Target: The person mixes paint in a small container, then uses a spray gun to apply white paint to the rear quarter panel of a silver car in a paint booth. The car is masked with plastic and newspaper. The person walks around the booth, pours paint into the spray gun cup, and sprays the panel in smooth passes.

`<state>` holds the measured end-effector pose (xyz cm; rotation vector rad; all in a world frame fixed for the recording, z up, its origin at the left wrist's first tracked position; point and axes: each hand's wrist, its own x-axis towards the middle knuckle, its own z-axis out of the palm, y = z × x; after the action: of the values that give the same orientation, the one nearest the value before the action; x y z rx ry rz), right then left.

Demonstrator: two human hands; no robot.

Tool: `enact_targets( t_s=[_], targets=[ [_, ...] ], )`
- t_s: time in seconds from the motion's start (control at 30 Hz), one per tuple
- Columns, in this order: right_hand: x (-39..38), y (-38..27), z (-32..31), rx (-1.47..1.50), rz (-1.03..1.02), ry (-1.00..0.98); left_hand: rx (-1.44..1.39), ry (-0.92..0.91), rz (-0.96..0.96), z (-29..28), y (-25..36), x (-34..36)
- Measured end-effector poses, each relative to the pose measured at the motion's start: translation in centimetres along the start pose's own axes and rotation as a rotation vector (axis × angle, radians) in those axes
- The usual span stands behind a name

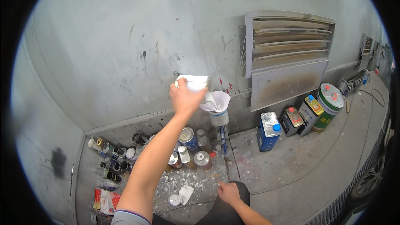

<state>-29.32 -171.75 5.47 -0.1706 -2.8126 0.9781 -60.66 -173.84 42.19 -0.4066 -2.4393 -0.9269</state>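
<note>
My left hand [185,96] grips a white cup [194,81] and holds it tipped, with white liquid running from its lip into a cone paper strainer [221,100]. The strainer sits in the top of a translucent cup [219,118] with a blue band, mounted on a blue spray gun [223,141] that stands against the wall. My right hand [228,191] rests by my bent, dark-clad knee [241,189], index finger extended and no object visible in it.
Paint cans and bottles [187,139] crowd the lower left. A blue can [268,135], two other tins [308,112] and a green drum [327,116] line the wall rightward below a vent [291,41]. A hose [287,183] crosses the floor; a car wheel [371,179] is at far right.
</note>
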Motion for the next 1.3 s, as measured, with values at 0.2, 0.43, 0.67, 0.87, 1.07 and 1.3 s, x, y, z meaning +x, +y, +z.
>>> enact_targets(
  t_s=[0.2,0.43,0.67,0.87,1.07,1.3],
  targets=[
    [0.0,0.1,0.3,0.006,-0.024,0.068,0.017,0.012,0.029,-0.3,0.4,-0.3],
    [0.0,0.1,0.0,0.030,-0.004,0.025,0.049,0.021,0.085,-0.5,0.5,-0.6],
    [0.0,-0.3,0.0,0.031,0.001,0.022,0.065,0.034,0.134,-0.7,0.5,-0.6],
    [0.0,-0.4,-0.4,0.024,0.001,0.026,0.089,0.068,0.192,-0.6,0.6,-0.5],
    [0.0,-0.3,-0.4,0.044,0.001,0.034,0.107,0.115,0.289,-0.5,1.1,-0.5],
    [0.1,-0.1,0.0,0.045,0.011,0.033,0.107,0.130,0.298,-0.2,0.9,-0.5]
  ],
)
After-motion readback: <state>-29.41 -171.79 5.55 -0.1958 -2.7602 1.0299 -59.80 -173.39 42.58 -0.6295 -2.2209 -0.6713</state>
